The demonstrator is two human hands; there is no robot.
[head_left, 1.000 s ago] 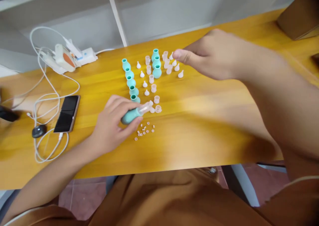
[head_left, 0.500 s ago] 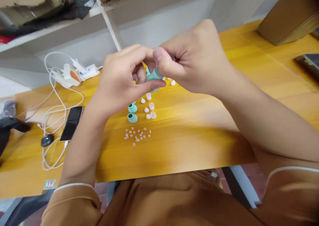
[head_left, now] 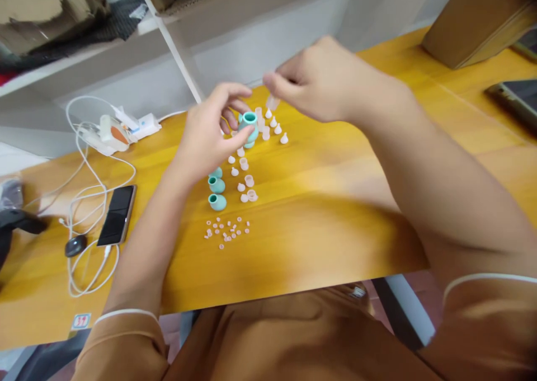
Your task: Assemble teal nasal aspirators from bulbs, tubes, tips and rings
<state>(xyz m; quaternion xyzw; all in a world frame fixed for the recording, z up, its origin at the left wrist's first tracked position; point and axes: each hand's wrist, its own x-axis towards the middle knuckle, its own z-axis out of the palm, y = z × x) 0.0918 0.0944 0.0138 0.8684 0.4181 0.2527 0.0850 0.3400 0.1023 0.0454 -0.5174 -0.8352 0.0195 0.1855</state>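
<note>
My left hand point(head_left: 218, 118) curls round a small teal vase-shaped piece point(head_left: 250, 125), thumb against its side, its open mouth facing up. Above and right of it, my right hand point(head_left: 312, 81) is closed in a pinch on a translucent pinkish cup-shaped piece point(head_left: 272, 102), whose upper part is hidden by the fingers. More teal pieces point(head_left: 217, 202) lie in a column below my left hand. Beside them run white pointed caps point(head_left: 241, 187) and translucent cups point(head_left: 249, 180). Right of the held vase stand further white caps point(head_left: 284, 139). Several tiny pale rings point(head_left: 221, 231) are scattered nearer to me.
A phone point(head_left: 117, 215) lies left of my forearm among white cables point(head_left: 90, 188). Behind it is a power strip point(head_left: 145, 125). A cardboard box point(head_left: 478, 23) and a dark flat device point(head_left: 514, 104) are at the right. Shelving point(head_left: 176, 56) backs the wooden table point(head_left: 319, 241).
My hands have come apart. The right hand has drawn away with the translucent cup in its pinch, and the left has loosened its fingers round the teal vase, which now tips mouth up.
</note>
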